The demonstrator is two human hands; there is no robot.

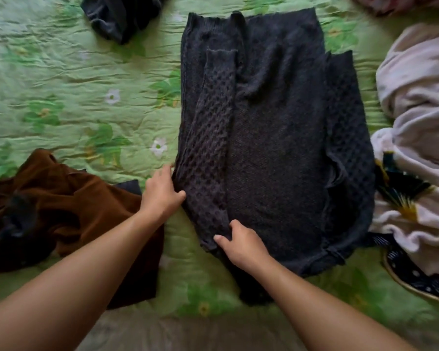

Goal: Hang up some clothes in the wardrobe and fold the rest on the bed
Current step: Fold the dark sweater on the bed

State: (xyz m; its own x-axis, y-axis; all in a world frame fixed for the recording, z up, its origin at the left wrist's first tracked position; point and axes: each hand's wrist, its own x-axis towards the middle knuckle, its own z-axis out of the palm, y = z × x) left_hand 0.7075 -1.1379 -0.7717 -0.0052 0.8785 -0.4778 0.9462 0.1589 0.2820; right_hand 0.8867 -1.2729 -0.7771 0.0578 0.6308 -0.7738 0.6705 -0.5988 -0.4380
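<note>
Folding the dark sweater (276, 160), which lies flat on the bed (86, 110) with one sleeve (213, 127) laid across its body. Left hand (162, 196) grips the folded edge; right hand (241, 244) pinches the sleeve's near end. Probable next move: fold the opposite side inward.

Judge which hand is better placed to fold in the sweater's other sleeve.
Right, probably. The right hand pinches the folded sleeve, nearer the unfolded sleeve; the left hand grips the sweater at its far edge.

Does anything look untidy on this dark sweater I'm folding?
Yes. The dark sweater is lopsided: its left-hand sleeve lies flat across the body, but its right-hand sleeve bunches in loose folds along the edge, not tucked in.
</note>
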